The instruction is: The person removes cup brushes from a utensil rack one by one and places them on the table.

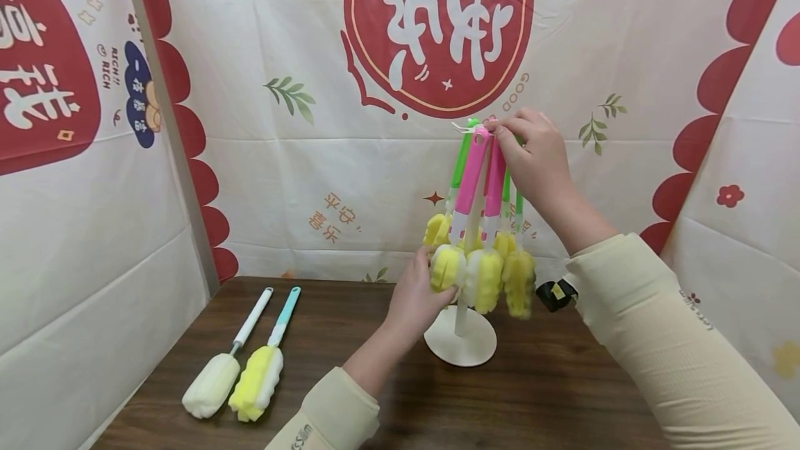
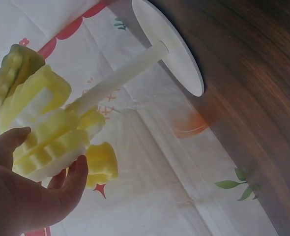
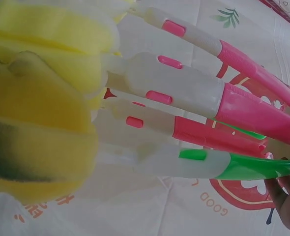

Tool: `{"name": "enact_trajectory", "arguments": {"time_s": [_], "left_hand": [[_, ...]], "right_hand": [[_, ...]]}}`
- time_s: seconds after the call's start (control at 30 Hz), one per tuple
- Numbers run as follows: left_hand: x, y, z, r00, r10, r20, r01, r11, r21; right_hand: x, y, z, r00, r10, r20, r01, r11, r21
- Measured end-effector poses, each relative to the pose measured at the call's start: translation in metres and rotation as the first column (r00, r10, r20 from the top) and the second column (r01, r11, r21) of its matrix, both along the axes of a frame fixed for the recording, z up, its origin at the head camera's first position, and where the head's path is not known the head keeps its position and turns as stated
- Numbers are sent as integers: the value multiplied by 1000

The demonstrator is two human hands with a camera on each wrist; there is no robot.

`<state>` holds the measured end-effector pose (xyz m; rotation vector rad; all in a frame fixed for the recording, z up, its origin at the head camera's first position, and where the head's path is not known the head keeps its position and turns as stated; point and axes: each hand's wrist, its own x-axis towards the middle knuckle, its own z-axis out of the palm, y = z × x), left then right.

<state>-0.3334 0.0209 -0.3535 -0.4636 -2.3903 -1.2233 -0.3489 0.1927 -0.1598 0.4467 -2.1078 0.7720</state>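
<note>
Several sponge brushes with pink and green handles hang from a white stand [image 1: 471, 353], heads down. My left hand [image 1: 417, 301] holds the yellow-and-white sponge head [image 1: 446, 268] of a pink-handled brush, thumb on one side and fingers on the other; the left wrist view shows this sponge [image 2: 54, 135] in the grip. At the top of the stand, my right hand [image 1: 536, 151] pinches at the handle ends. In the right wrist view its fingers [image 3: 278, 195] are at the end of a green handle [image 3: 255, 168], partly cut off by the frame. White hooks [image 1: 462, 128] show beside them.
On the brown table [image 1: 350, 339], a white-handled sponge brush [image 1: 211, 384] and a teal-handled one [image 1: 257, 382] lie side by side at the left. A black strap-like object [image 1: 556, 295] shows under the right forearm. Printed cloth [image 1: 300, 179] hangs behind and at both sides.
</note>
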Motion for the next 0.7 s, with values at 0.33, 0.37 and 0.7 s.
{"name": "enact_trajectory", "arguments": {"time_s": [0.33, 0.37, 0.7], "left_hand": [[7, -3, 0, 999, -16, -52, 16, 1000, -7], [8, -4, 0, 998, -21, -57, 20, 1000, -6], [14, -12, 3, 993, -55, -100, 52, 998, -35]], "right_hand": [[0, -1, -1, 1000, 2, -12, -2, 1000, -10], [0, -1, -2, 1000, 2, -15, -2, 1000, -11], [-1, -2, -4, 1000, -3, -25, 3, 1000, -20]]}}
